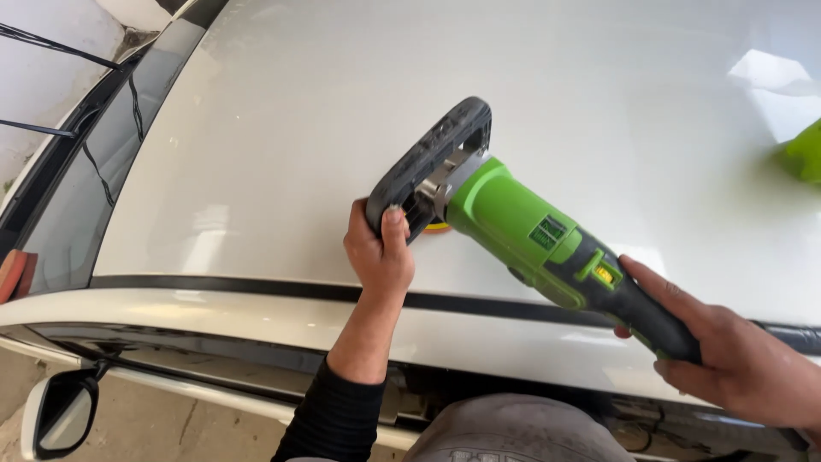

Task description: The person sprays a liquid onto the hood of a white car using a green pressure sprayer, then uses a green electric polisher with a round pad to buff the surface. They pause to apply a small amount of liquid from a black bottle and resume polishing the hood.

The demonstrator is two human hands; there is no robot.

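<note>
Polishing pass on the white car roof [513, 77].
I judged buffing was underway: left hand [380, 252] gripped the loop handle [428, 162], right hand [735, 355] clasped the green polisher [530, 231]; next needed steady, even pressure.

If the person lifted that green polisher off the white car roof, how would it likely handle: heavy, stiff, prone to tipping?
The green polisher looks rigid and probably fairly heavy: the left hand grips its black loop handle and the right hand its rear grip. With the bulky head far forward, it would likely dip nose-down if held one-handed. The glossy car roof looks slippery.

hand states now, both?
Left hand: closed on the polisher's black loop handle.
Right hand: closed on its rear grip.
</note>
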